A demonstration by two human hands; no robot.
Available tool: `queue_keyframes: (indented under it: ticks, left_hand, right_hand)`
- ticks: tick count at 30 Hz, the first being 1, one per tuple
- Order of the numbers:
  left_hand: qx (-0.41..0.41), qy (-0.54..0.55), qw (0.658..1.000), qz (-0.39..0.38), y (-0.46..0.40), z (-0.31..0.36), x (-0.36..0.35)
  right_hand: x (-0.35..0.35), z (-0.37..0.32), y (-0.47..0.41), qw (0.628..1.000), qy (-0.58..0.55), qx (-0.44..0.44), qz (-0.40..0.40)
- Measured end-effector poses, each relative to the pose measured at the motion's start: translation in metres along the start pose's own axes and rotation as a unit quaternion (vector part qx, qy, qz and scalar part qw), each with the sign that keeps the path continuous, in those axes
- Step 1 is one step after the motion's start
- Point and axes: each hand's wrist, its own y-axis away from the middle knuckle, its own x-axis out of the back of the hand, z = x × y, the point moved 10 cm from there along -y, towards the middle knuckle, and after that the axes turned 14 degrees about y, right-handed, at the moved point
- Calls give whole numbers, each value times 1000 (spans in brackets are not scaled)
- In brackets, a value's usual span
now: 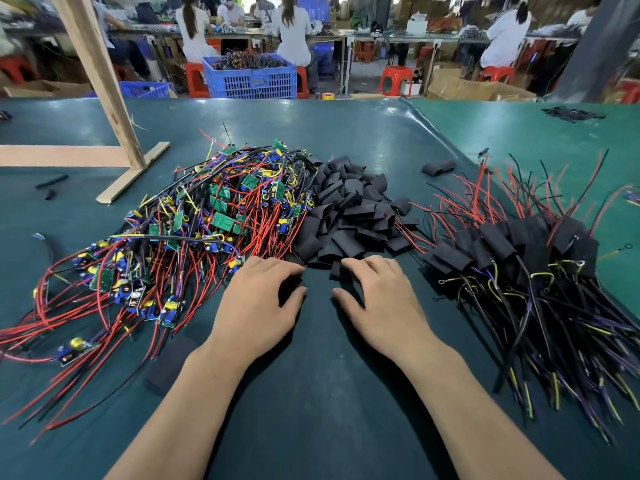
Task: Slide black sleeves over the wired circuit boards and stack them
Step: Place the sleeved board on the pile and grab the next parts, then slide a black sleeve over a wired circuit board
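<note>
Hands low on the green mat (311, 393), both palm-down, centre-near. Left hand (258, 306) has its fingers curled over a black sleeve (290, 289), thumb tucked in at its near side, so that's a grip. Right hand (381, 299) is arched, fingertips (349, 263) touching the near edge of the loose sleeve pile (349, 216); whether it's got hold of one, can't tell.

Bare wired circuit boards (194, 230) are heaped left of centre: green PCBs, blue and yellow parts, red and black leads fanning out to the near left. Sleeve pile sits just right of that heap, the two touching along the seam. Finished, sleeved boards (512, 247) are stacked at right, black tubes far end, wires trailing near-right.

One stray sleeve (438, 168) lies far-right of the pile, apart from it. Flat black piece (169, 363) lies on the mat by the left forearm.

Wooden frame (104, 98) stands far left. Blue crate (251, 76) beyond the table has a small yellowish mark on its front, too small to read. Red stools (396, 77) and seated workers further back. No other legible writing.
</note>
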Motion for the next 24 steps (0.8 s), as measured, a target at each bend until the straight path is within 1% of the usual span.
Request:
queue_keyframes:
  ticks: [3,7,12,15,18,20,22,24]
  left_hand:
    - [-4,-8,1000,3,0,3,0]
    - [3,-21,999,37,1,4,8]
    - [22,-52,998,28,1,1,10]
    - [26,-23,999,15,1,1,7]
    - [1,22,1000,-12,1,5,1]
    - [-6,32,999,-15,1,6,1]
    - [-9,31,999,-1,0,6,3]
    - [-15,26,999,45,0,8,13]
  right_hand:
    - [-1,-1,1,1000,17,3,-4]
    - [0,-5,0,1000,27,15,5]
    - [0,-5,-1,999,24,26,10]
    - [5,-7,0,999,14,30,26]
    - [10,-7,-1,999,0,30,34]
    - [10,-6,0,999,-13,28,35]
    - [12,-6,1,998,-25,26,42]
    - [14,-5,2,998,-38,20,53]
